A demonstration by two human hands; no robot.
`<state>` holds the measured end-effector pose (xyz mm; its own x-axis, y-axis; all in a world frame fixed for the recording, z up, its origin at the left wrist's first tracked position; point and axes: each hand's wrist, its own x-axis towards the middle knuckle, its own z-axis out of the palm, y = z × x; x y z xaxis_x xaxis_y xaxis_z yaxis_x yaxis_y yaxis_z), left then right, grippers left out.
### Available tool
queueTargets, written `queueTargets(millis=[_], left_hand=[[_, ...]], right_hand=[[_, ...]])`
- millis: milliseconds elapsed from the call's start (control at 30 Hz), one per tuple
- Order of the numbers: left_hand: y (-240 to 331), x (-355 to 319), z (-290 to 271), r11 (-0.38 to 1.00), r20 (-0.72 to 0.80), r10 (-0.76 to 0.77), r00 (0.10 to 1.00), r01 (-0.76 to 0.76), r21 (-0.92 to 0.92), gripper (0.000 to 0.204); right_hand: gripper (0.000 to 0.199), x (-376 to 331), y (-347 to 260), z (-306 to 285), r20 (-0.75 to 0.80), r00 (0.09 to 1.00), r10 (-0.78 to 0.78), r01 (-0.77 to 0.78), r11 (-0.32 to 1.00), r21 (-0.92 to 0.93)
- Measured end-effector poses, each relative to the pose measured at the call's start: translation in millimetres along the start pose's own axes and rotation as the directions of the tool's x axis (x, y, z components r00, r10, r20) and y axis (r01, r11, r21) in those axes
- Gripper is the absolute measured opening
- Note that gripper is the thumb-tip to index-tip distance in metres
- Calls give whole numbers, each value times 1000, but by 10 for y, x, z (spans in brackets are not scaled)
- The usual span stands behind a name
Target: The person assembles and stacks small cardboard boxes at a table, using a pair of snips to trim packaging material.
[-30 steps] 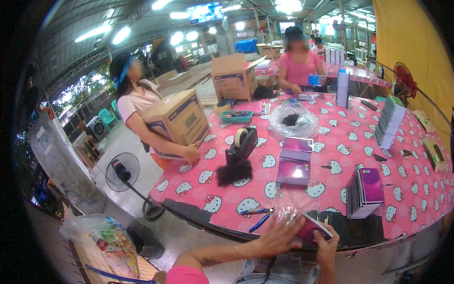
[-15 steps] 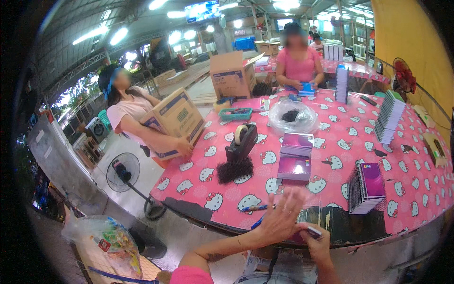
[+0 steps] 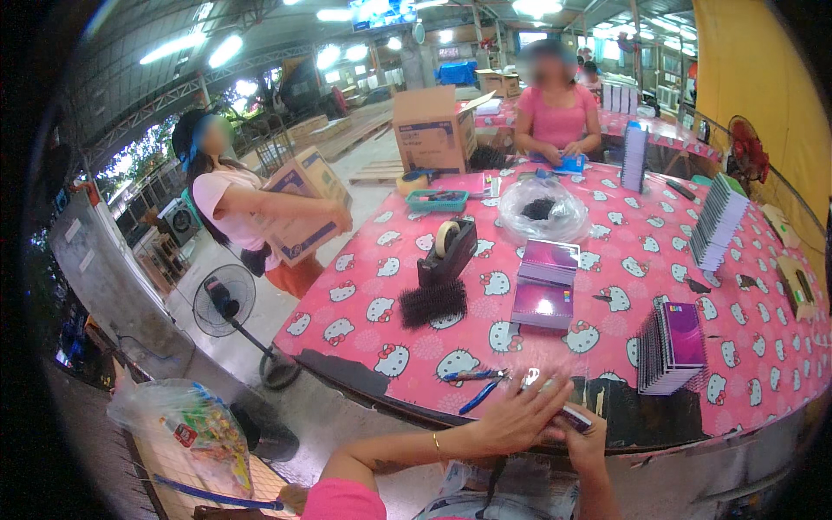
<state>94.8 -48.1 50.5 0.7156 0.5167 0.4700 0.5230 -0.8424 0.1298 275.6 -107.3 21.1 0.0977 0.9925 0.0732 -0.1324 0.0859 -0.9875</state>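
At the near table edge my right hand (image 3: 587,444) is closed around a small notebook (image 3: 575,419), of which a dark cover and pale page edge show. My left hand (image 3: 516,420) lies across it with fingers stretched out and partly covers it. Just left of those fingers rest blue-handled pliers (image 3: 479,396). Beyond my hands sit two neighbouring stacks of purple notebooks (image 3: 542,303). Off to the right stands a taller pile of purple spiral notebooks (image 3: 682,338).
A black tape dispenser (image 3: 446,253) and a bundle of black binding coils (image 3: 432,303) lie left of centre. Behind are a plastic bag of coils (image 3: 544,211) and a green basket (image 3: 436,201). One co-worker carries a carton (image 3: 303,208); another stands across the table. A fan (image 3: 224,299) stands left.
My left hand has come down and right onto the notebook, uncovering more of the pliers. The co-worker at left has lifted the carton away from the table edge.
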Motion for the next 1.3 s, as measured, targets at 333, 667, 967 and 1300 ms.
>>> queueTargets(millis=[333,667,967,1300], left_hand=[[60,-109,246,991,142,17,990,3,-137,89],[287,-246,529,961,-31,228,973,-230,-155,92],[294,-163,530,974,-127,163,978,-180,-139,77],[-50,80,438,980,33,195,980,-193,-39,48]], right_hand=[[30,58,-197,155,-135,989,66,-53,993,102],[26,59,-84,-17,-106,993,-54,53,998,-12],[14,98,197,-261,8,994,-105,105,978,-183],[13,186,444,-289,141,986,-92,126,957,-261]])
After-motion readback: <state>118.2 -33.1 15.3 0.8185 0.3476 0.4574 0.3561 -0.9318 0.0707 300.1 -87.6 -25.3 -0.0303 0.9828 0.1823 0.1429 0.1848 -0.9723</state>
